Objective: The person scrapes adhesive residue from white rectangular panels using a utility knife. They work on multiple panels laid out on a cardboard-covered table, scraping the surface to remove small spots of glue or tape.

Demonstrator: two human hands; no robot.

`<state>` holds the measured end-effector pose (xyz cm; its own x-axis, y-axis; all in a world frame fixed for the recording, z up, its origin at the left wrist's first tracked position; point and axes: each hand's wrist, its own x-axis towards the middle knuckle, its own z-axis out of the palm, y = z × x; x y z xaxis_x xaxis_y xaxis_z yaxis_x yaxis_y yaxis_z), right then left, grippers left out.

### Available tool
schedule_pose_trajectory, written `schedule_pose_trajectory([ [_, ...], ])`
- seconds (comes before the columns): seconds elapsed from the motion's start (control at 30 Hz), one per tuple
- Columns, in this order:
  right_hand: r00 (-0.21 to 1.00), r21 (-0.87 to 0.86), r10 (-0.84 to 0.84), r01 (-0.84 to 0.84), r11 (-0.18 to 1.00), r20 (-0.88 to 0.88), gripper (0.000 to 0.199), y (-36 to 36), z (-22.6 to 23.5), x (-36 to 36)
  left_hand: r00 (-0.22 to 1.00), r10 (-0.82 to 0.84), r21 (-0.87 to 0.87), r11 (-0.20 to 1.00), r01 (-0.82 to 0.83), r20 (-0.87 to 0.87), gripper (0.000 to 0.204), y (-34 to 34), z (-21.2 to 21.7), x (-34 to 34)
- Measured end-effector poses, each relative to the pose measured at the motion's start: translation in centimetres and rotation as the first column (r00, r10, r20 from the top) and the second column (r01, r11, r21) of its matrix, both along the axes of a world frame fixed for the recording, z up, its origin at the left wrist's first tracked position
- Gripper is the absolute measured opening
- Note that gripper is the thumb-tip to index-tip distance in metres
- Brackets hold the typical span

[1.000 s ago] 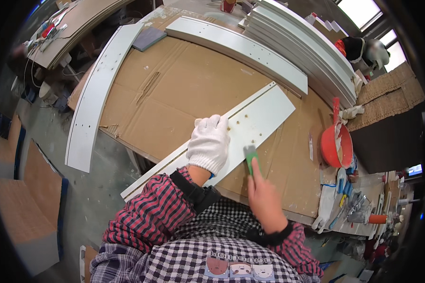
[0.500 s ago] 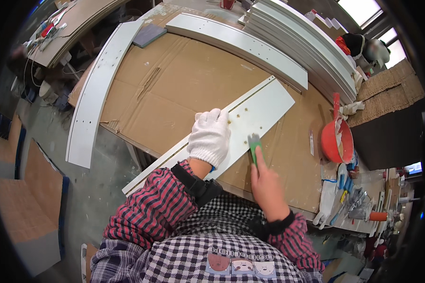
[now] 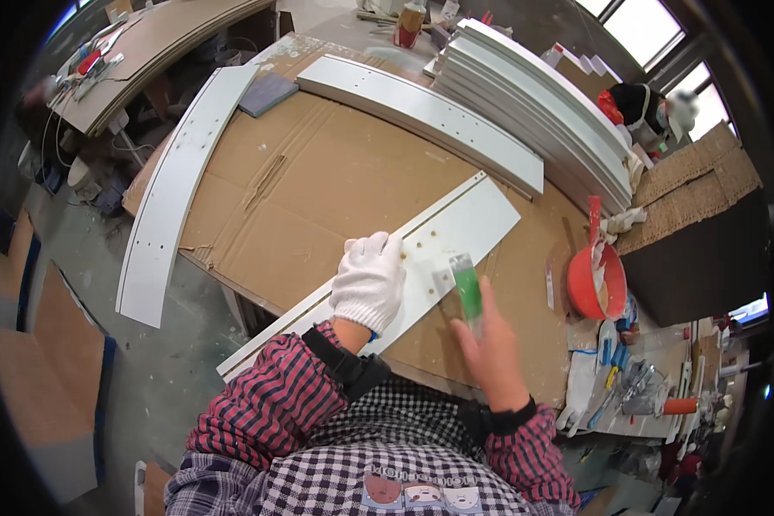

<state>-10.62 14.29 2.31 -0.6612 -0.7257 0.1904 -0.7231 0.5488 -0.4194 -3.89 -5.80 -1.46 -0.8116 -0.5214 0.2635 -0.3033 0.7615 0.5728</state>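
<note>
A long white board [image 3: 469,215] with a groove along one edge and several brownish filled spots lies slantwise before me on the cardboard-covered table. My left hand [image 3: 368,279], in a white knitted glove, is closed over the board's grooved edge, its fingertips partly hidden. Bare and slightly blurred, my right hand [image 3: 490,353] grips a putty knife [image 3: 466,284] with a green handle and short pale blade. The blade points away from me, above the board's right edge near the spots; whether it touches the board I cannot tell.
Other white boards lie at the left [image 3: 172,181] and far side [image 3: 421,116]; a stack [image 3: 533,112] stands behind. A grey block [image 3: 268,93] sits between them. To the right are a red long-handled bowl [image 3: 583,288], a cardboard box [image 3: 692,236] and hand tools [image 3: 615,370]. A person [image 3: 641,107] is beyond.
My right hand has turned the putty knife, showing more of its green handle, and the blade has shifted slightly. My left hand keeps its hold on the board. The whole view has shifted a little.
</note>
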Motion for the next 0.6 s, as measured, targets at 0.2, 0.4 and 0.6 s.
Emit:
schedule_pose_trajectory([
  [0.2, 0.961, -0.268, 0.152, -0.087, 0.959, 0.232, 0.063, 2.9, 2.1, 2.3, 1.0, 0.004, 0.022, 1.0, -0.004, 0.005, 0.033, -0.1, 0.2, 0.2],
  [0.4, 0.036, -0.531, 0.554, 0.343, 0.775, 0.832, 0.061, 5.7, 1.6, 3.0, 1.0, 0.007, 0.043, 0.999, -0.007, 0.014, 0.033, 0.1, 0.4, 0.2],
  [0.6, -0.024, -0.529, 0.56, 0.292, 0.796, 0.828, 0.063, 5.7, 1.0, 2.6, 1.0, 0.019, 0.041, 0.999, -0.019, 0.007, 0.033, 0.2, 0.5, 0.1],
])
